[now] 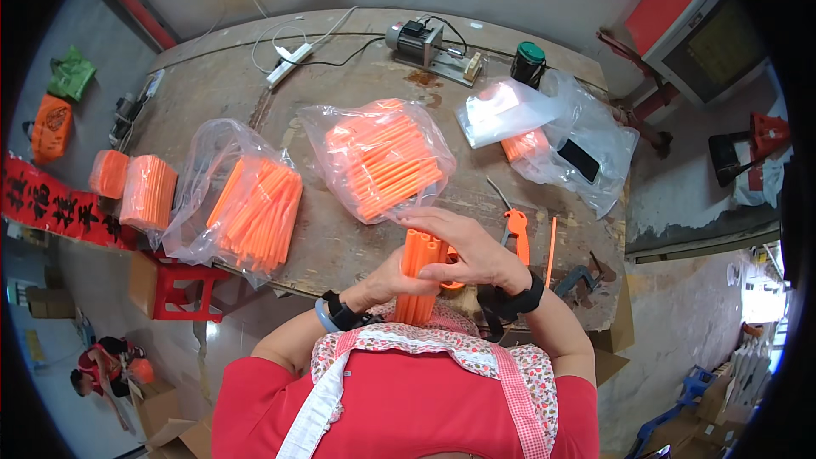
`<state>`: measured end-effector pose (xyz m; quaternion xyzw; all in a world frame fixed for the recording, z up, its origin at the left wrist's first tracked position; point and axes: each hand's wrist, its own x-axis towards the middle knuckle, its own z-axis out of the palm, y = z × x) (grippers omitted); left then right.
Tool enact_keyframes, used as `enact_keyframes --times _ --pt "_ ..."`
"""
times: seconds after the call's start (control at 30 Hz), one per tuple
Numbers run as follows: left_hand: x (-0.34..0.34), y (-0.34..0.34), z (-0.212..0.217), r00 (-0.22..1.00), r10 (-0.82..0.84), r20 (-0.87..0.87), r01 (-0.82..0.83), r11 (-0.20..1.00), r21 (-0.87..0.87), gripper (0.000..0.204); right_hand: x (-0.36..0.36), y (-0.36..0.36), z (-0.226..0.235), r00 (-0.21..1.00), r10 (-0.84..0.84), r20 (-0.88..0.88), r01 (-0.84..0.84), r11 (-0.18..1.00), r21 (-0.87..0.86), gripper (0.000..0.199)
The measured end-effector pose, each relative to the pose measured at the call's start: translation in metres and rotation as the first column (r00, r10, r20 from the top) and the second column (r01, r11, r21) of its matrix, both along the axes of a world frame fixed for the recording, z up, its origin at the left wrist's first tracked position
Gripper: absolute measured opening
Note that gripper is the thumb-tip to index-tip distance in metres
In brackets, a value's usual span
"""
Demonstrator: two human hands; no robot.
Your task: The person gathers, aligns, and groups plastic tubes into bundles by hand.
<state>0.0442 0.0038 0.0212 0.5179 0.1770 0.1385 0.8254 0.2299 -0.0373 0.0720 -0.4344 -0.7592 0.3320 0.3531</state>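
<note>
Midway, seemingly: both the left hand (387,280) and right hand (472,257) clamp a bundle of orange plastic tubes (418,276); bagged orange tubes (382,157) wait on the worn wooden surface (340,238).

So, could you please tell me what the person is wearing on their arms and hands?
Both hands are bare. The left hand has a black strap and a blue band at the wrist; the right hand has a black wrist strap. Short red sleeves cover the upper arms.

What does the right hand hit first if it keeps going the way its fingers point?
Right hand fingers point left across the bundle of orange tubes, already touching it. Past that, likely the left hand; depth unclear.
</note>
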Motion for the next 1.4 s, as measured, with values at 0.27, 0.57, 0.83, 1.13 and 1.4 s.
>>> enact_keyframes --times 0.27,0.57,0.83,1.13,1.4 --pt "-0.011 -0.005 -0.036 0.989 0.123 -0.081 -0.081 0.912 0.401 0.046 -0.017 -0.013 -0.033 0.587 -0.147 -0.796 -0.094 0.964 -0.247 0.110" --pt "-0.024 0.002 -0.037 0.914 0.405 -0.015 -0.189 0.459 0.868 0.056 -0.035 -0.029 -0.042 0.510 -0.249 -0.823 -0.158 0.914 -0.375 0.113" --pt "-0.031 0.000 -0.043 0.908 0.419 -0.008 -0.192 0.434 0.880 0.057 -0.040 -0.029 -0.037 0.508 -0.229 -0.830 -0.191 0.910 -0.368 0.100" --pt "-0.033 -0.001 -0.036 0.917 0.395 -0.061 -0.165 0.513 0.842 0.050 -0.039 -0.030 -0.038 0.536 -0.217 -0.816 -0.175 0.917 -0.359 0.091" --pt "-0.033 -0.001 -0.038 0.920 0.390 -0.043 -0.181 0.519 0.836 0.055 -0.041 -0.028 -0.038 0.541 -0.228 -0.810 -0.171 0.912 -0.372 0.089"
